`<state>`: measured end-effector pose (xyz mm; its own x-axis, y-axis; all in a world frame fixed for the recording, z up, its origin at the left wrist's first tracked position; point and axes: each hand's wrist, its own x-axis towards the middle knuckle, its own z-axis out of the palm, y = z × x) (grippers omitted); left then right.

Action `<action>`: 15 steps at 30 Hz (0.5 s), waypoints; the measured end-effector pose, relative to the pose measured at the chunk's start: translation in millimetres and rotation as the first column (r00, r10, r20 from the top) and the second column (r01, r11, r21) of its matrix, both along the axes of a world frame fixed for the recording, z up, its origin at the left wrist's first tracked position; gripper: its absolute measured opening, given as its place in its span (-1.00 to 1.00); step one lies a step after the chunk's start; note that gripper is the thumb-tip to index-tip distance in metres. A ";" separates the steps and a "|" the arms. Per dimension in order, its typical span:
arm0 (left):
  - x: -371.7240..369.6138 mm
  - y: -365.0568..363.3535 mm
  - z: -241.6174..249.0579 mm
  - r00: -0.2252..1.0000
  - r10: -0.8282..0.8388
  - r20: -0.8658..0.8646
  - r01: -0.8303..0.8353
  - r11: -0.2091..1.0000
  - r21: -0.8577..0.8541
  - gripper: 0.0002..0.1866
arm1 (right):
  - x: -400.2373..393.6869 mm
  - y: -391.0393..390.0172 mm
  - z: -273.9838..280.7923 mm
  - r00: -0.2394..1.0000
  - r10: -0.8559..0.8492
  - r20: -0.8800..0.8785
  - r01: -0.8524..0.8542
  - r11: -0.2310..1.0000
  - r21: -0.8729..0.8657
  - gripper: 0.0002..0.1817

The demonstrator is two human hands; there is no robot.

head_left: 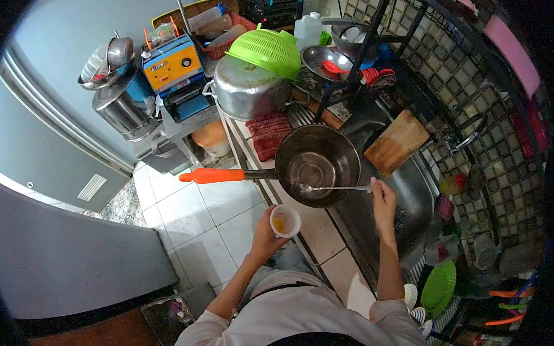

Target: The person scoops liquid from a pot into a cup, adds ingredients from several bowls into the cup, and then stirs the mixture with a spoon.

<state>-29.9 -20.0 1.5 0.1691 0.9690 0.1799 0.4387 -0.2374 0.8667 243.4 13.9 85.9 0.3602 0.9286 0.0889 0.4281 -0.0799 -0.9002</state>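
My left hand (264, 235) is wrapped round a small white cup (285, 221) with something yellow at its bottom. In my right hand (383, 201) is the handle end of a metal spoon (338, 188), whose tip lies inside a dark deep pan (318, 156). The pan rests on the counter edge beside the sink, and its orange handle (212, 176) points left over the floor. The cup is just below the pan, apart from it.
A wooden board (396, 143) lies across the sink (405, 206). Behind the pan are a red cloth (268, 135), a large metal pot (246, 91) and a green strainer (267, 51). A green plate (439, 288) stands at the lower right.
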 end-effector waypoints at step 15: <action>6.4 2.4 0.5 0.999 -0.028 0.030 0.025 0.997 0.076 -0.29 | -28.4 -32.1 47.7 0.923 0.145 0.355 -0.235 0.946 0.225 -0.84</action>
